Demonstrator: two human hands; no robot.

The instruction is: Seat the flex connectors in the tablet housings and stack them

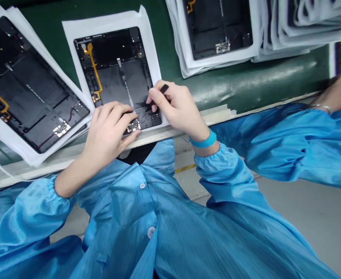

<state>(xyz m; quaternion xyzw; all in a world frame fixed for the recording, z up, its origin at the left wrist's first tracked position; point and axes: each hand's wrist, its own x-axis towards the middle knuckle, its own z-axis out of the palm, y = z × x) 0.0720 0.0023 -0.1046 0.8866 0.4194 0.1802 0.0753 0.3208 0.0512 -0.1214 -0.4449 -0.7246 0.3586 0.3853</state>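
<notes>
An opened tablet housing (109, 87) lies on a white sheet in front of me, with an orange flex cable (96, 73) along its left side and a grey ribbon cable (126, 87) down the middle. My left hand (108, 131) rests over its near edge, fingers spread, thumb and fingertips around a small circuit board (134, 126) at the ribbon's end. My right hand (174, 104) pinches slim black tweezers (163, 89), slanted with their lower end over the housing's near right corner, close to a thin dark red wire. Whether the tips touch anything is hard to tell.
To the left lies another opened housing (36, 89) on white sheets. At the back right, a stack of housings with white sheets (184, 58) stands on the green mat (246, 83). A co-worker's hand (337, 91) and blue sleeve are at the right.
</notes>
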